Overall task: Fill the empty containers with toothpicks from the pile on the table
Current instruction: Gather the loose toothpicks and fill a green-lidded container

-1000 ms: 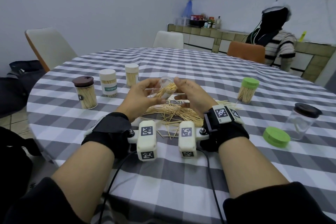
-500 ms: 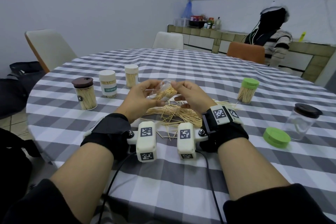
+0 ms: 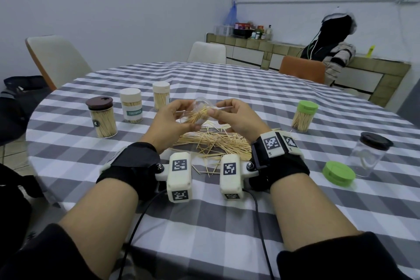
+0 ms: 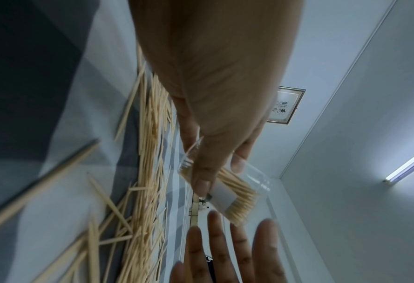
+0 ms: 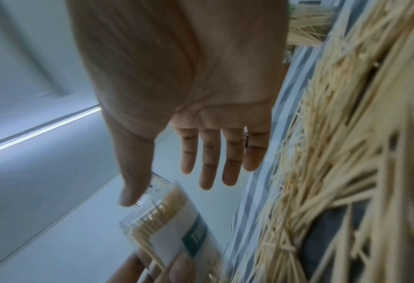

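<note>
My left hand (image 3: 179, 117) grips a clear labelled container (image 3: 196, 116), tilted and partly filled with toothpicks, above the toothpick pile (image 3: 216, 143). In the left wrist view the left hand (image 4: 215, 168) has thumb and fingers curled round the container (image 4: 239, 193). My right hand (image 3: 227, 112) is at the container's open mouth. The right wrist view shows the right hand (image 5: 176, 176) with straight fingers, its thumb by the rim of the container (image 5: 176, 220), holding nothing. An empty clear jar (image 3: 368, 154) with a dark lid stands at the right.
A loose green lid (image 3: 338, 174) lies by the empty jar. A green-lidded container (image 3: 303, 116) of toothpicks stands further back on the right. Three filled containers stand on the left: brown-lidded (image 3: 102, 120) and two white-lidded (image 3: 131, 109) (image 3: 161, 95). A person sits beyond the table.
Both hands and the container have drifted slightly left and down over the pile. The left hand's grip is unchanged and the right hand stays at the mouth.
</note>
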